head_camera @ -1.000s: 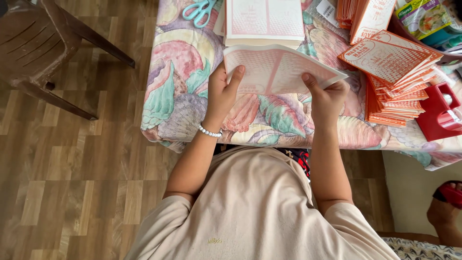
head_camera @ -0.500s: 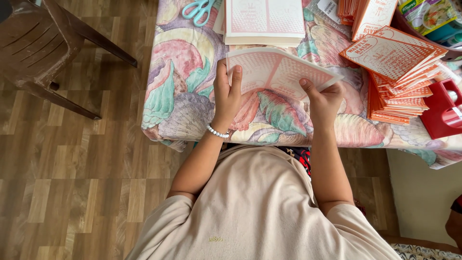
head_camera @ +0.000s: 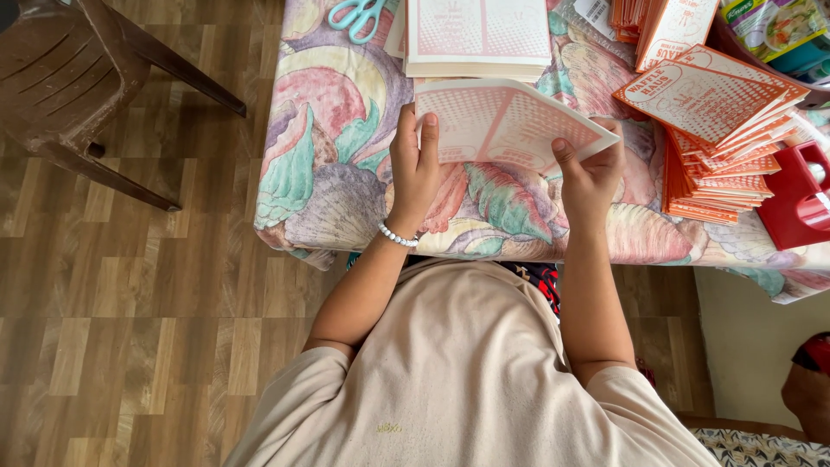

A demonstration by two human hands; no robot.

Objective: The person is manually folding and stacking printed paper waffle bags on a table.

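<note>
A flat printed sheet (head_camera: 506,121), white with orange-red dot pattern, is folded along its middle and held over the table's near edge. My left hand (head_camera: 415,169) grips its left edge, thumb on top; a white bead bracelet sits on that wrist. My right hand (head_camera: 590,177) pinches the sheet's right side. Just beyond it lies a stack of the same flat sheets (head_camera: 478,39) on the flowered tablecloth (head_camera: 328,156).
A fanned pile of folded orange-and-white paper bags (head_camera: 718,130) lies at the right, with more standing behind (head_camera: 666,26). Teal scissors (head_camera: 359,15) lie at the far edge. A red tape dispenser (head_camera: 800,195) is at far right. A brown plastic chair (head_camera: 78,78) stands left.
The sheet has been folded further and drawn slightly toward the table's near edge; both hands shifted with it, keeping their grip.
</note>
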